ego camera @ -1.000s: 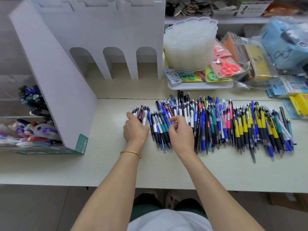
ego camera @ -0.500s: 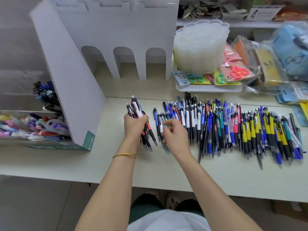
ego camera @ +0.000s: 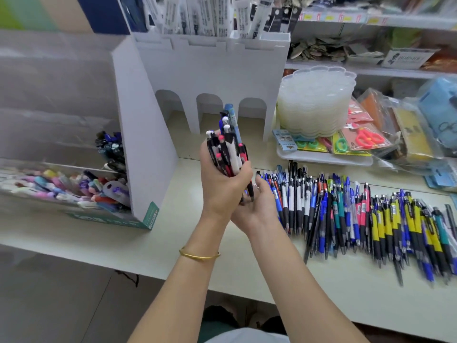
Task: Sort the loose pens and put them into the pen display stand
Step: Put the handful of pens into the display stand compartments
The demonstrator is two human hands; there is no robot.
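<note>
My left hand [ego camera: 220, 184] grips a bunch of pens [ego camera: 228, 149] upright above the table, caps up. Palm up, my right hand [ego camera: 259, 204] sits just below the bunch with its fingers relaxed under the pen tips. A long row of loose pens [ego camera: 371, 214] in blue, black, pink, teal and yellow lies on the table to the right. The white pen display stand [ego camera: 143, 134] stands at the left, with several pens in its clear tiers [ego camera: 74, 189].
A white arched cardboard stand [ego camera: 212, 78] rises behind my hands. A stack of clear plastic trays [ego camera: 314, 105] and packets of scissors [ego camera: 366, 139] sit on a white tray at the back right. Shelves of goods run behind.
My left hand has lifted the gathered bunch of pens off the table and turned it upright. My right hand left the row and came under the bunch. The camera tilted up.
</note>
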